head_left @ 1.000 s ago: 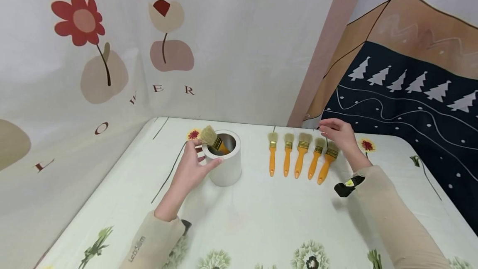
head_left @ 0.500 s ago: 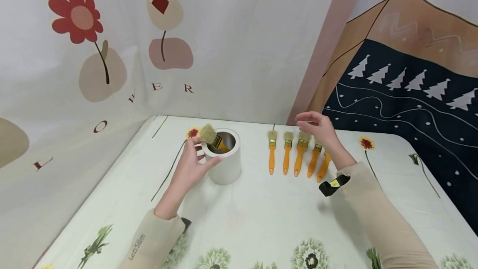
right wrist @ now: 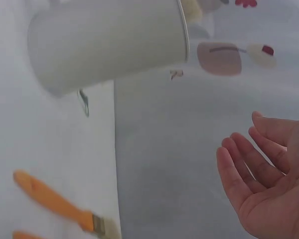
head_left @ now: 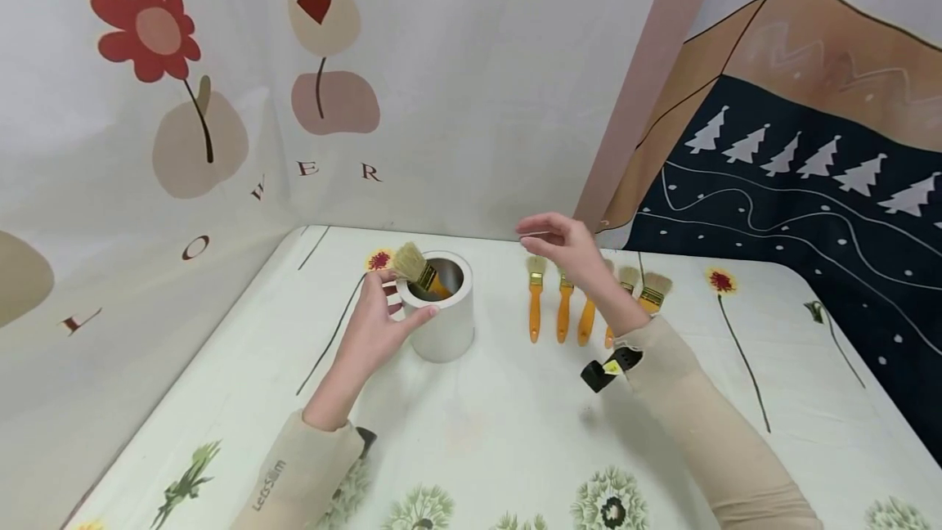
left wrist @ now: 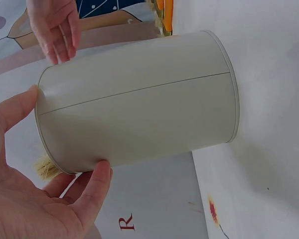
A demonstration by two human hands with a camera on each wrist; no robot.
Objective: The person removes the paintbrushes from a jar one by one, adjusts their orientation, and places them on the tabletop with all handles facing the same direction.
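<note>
My left hand (head_left: 368,330) holds a white can (head_left: 445,338) near its rim. In the left wrist view the thumb and fingertips touch opposite sides of the can (left wrist: 139,109). A paintbrush (head_left: 415,268) leans inside, bristles up past the rim, its handle mostly hidden. To the right lies a row of several orange-handled paintbrushes (head_left: 535,301), bristles pointing away from me. Above this row hangs my right hand (head_left: 570,248), with nothing in it and its fingers loosely bent. The right hand and forearm cover parts of the middle brushes. A paintbrush (right wrist: 55,199) also shows below the can in the right wrist view.
A white flower-printed cloth (head_left: 478,448) covers the table. Behind it hangs a pale curtain (head_left: 471,88) with printed flowers and letters. A dark cloth with white trees (head_left: 795,186) is at the right.
My right hand has swept left over the row of paintbrushes, uncovering the rightmost brush's bristles. My left hand, the can and the brush inside it have stayed in place.
</note>
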